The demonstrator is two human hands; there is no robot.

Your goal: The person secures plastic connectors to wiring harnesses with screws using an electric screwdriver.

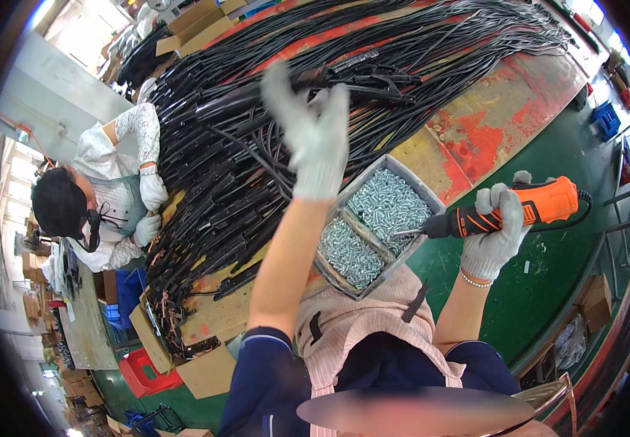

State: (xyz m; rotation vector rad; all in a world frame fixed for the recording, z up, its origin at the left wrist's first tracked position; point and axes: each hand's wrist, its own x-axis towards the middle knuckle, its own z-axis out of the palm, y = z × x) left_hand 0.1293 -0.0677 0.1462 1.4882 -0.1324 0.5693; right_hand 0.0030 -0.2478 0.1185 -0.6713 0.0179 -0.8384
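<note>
**Screwdriver over the screw box, black parts piled beyond**

The right hand (495, 231) grips an orange electric screwdriver (526, 210), tip above the screw box (374, 226). The left hand (313, 138) lifts open-fingered, holding nothing, over the heap of black parts (256, 146); most look unfastened yet.

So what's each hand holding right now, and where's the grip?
The right hand wraps the middle of the orange-and-black electric screwdriver. The raised left hand looks empty, fingers spread.

L hand (313, 138) gloved, raised, fingers spread; R hand (495, 229) gloved, fist clenched, forearm angled up
</note>
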